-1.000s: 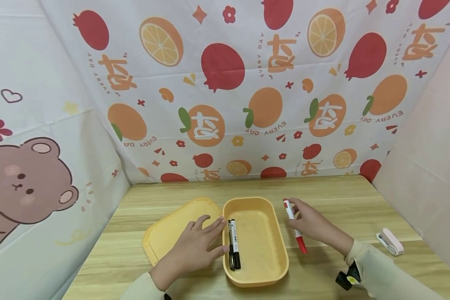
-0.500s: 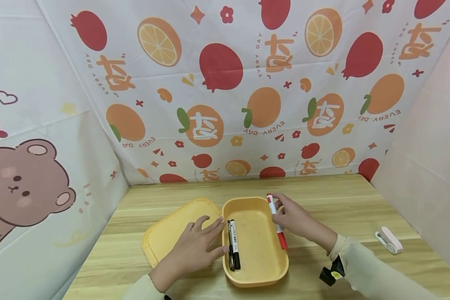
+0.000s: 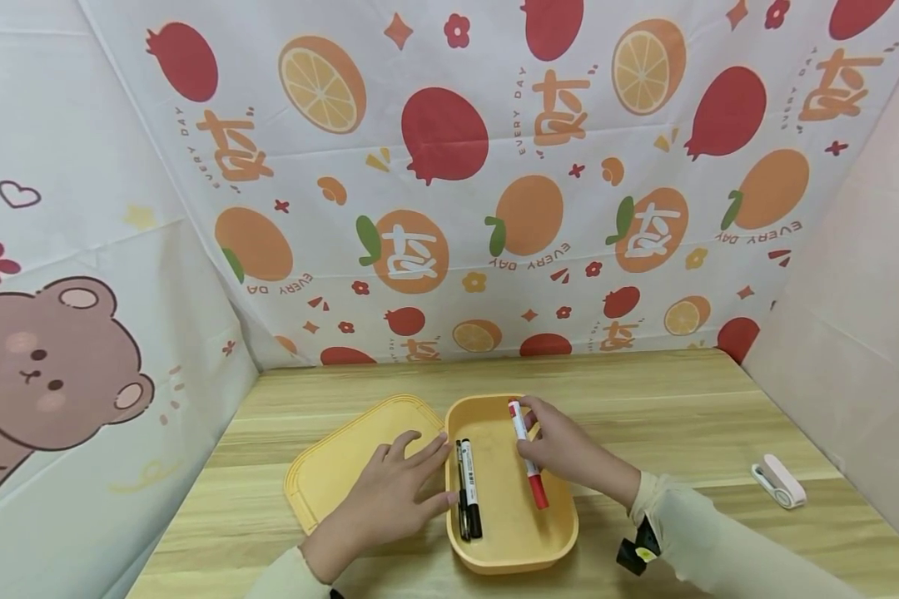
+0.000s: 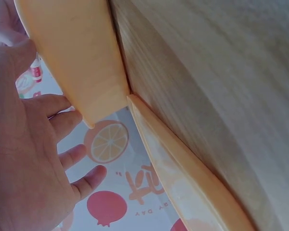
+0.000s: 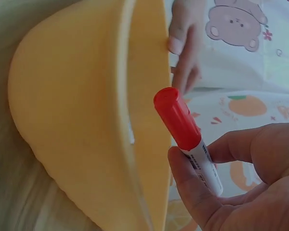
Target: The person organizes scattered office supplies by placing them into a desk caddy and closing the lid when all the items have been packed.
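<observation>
My right hand (image 3: 558,441) pinches a red-capped white marker (image 3: 528,457) above the right half of a yellow box (image 3: 571,532). In the right wrist view, the marker's red cap (image 5: 178,118) points up, clear of the box rim, with thumb and fingers on its white barrel. A white marker with a black cap (image 3: 470,487) and a slim black pen (image 3: 462,499) lie side by side along the box's left wall. My left hand (image 3: 389,491) rests its fingertips on the left rim, fingers spread; the left wrist view shows them touching the wall (image 4: 82,57).
Left of the box, partly under my left hand, lies a yellow lid (image 3: 360,449). A small pink and white gadget (image 3: 781,482) sits on the wooden table (image 3: 674,399) at the right. A fruit-print cloth (image 3: 457,249) hangs behind the table.
My right hand has carried the red marker leftward from beside the box, across the right rim, to over the inside. The left hand stays in place on the rim.
</observation>
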Tool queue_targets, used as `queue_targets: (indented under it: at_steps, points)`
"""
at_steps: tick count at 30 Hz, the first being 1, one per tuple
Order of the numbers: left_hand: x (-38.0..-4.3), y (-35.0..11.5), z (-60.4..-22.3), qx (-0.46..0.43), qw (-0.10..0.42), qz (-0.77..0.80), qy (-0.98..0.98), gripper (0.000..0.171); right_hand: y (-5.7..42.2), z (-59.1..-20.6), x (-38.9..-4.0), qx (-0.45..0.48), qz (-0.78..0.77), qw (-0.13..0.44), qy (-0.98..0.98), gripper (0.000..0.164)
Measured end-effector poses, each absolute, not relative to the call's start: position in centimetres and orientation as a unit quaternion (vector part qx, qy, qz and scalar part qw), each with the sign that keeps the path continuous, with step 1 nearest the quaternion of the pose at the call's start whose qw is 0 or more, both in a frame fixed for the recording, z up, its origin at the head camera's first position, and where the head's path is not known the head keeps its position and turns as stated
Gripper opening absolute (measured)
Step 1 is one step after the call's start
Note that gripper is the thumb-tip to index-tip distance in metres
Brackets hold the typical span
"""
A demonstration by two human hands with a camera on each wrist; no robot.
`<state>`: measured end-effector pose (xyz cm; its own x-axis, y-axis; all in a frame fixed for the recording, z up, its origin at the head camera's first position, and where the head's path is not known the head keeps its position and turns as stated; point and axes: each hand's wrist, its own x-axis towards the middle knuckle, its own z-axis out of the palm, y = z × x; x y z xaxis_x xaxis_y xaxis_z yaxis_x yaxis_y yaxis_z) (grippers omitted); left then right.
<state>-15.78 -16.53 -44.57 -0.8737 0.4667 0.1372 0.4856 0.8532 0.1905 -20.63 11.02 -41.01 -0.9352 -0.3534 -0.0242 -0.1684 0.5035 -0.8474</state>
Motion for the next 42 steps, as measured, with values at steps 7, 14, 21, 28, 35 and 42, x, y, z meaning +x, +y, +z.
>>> queue_targets:
  at_steps: [7, 14, 21, 28, 35, 42]
  points:
    - [-15.7, -16.7, -44.6, -0.247, 0.04, -0.116, -0.961, 0.071, 9.3, -42.1, -20.7, -0.184, -0.449, 0.095, 0.869, 0.062]
    - [-15.7, -16.6, -44.6, -0.246, 0.036, -0.129, -0.96, 0.071, 7.9, -42.6, -20.8, -0.202, -0.431, 0.103, 0.873, 0.065]
    - [-15.8, -16.6, -44.7, -0.248, 0.037, -0.129, -0.959, 0.072, 7.0, -42.7, -21.2, -0.194, -0.393, 0.103, 0.893, 0.064]
    - [-15.8, -16.8, -44.8, -0.247, 0.036, -0.13, -0.96, 0.072, 6.3, -43.5, -21.6, -0.192, -0.349, 0.125, 0.909, 0.06]
    - [-15.9, -16.7, -44.7, -0.249, 0.039, -0.134, -0.958, 0.072, 6.1, -43.8, -21.5, -0.199, -0.342, 0.139, 0.908, 0.059]
    - [-15.8, -16.7, -44.8, -0.248, 0.041, -0.132, -0.959, 0.072, 6.2, -44.3, -21.4, -0.192, -0.355, 0.143, 0.904, 0.049]
